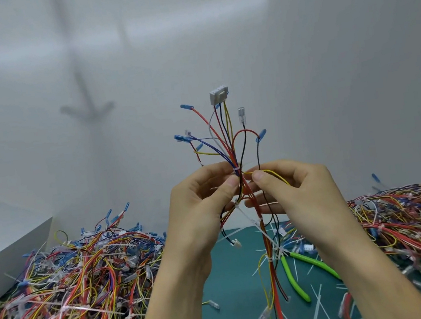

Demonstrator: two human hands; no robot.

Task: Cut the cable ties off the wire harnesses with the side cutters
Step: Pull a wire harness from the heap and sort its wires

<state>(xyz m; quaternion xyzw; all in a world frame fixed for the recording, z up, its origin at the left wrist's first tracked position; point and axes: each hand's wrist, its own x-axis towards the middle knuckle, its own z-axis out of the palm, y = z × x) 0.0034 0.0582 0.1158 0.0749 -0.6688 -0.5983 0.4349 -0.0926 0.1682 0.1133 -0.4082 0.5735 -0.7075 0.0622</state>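
Multicoloured thin-wire harness (233,156), seemingly light and limp, held upright above the teal mat (234,277); left hand (202,206) and right hand (297,190) pinch it just below a white plastic cable tie (235,169), likely the firmest hold. Green-handled side cutters (315,265) lie unheld.

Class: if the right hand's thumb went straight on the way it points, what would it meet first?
Likely the wire harness, pinched right beside it; the left hand lies just beyond, depth unclear.

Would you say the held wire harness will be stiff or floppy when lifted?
Probably floppy: the wire harness bends and droops below the left hand and right hand. Likely light: fingertips alone pinch it. Its loose ends might snag.
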